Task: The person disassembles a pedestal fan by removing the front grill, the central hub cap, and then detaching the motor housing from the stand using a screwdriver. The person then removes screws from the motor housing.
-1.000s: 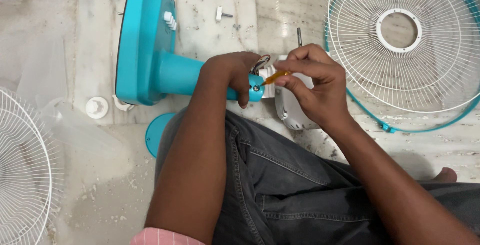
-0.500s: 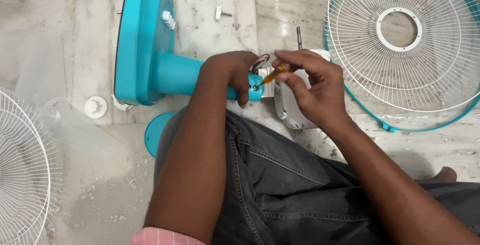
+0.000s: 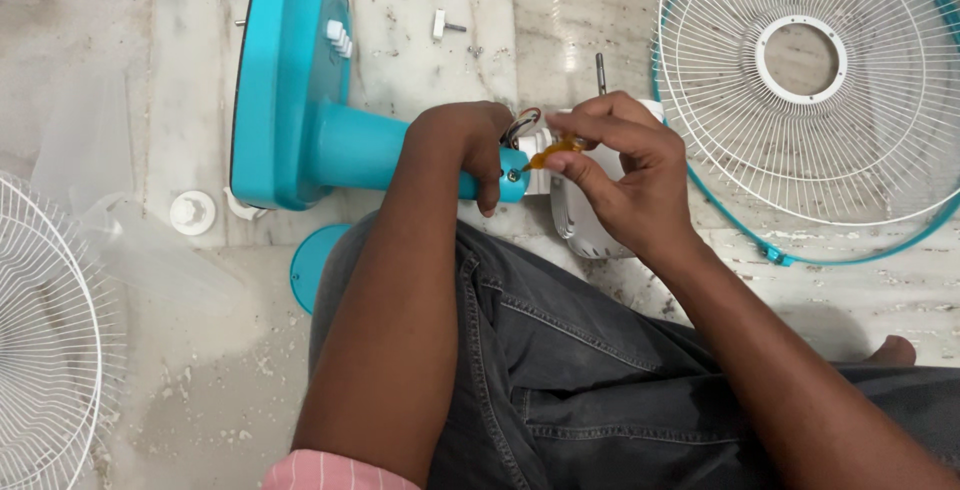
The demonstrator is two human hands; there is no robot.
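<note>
Left hand (image 3: 462, 145): clamped round teal fan stem (image 3: 365, 150), long axis 9–3 o'clock.
Right hand (image 3: 622, 175): amber screwdriver (image 3: 553, 153) pinched, tip aimed 8 o'clock at stem-end screw (image 3: 512, 177), just beside the left hand.
White motor housing (image 3: 580, 215): on floor, under right hand.

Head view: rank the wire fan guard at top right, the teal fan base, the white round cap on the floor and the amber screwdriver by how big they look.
1. Wire fan guard
2. Teal fan base
3. White round cap
4. Amber screwdriver, mostly hidden in the right hand, so its place is unsure.
</note>
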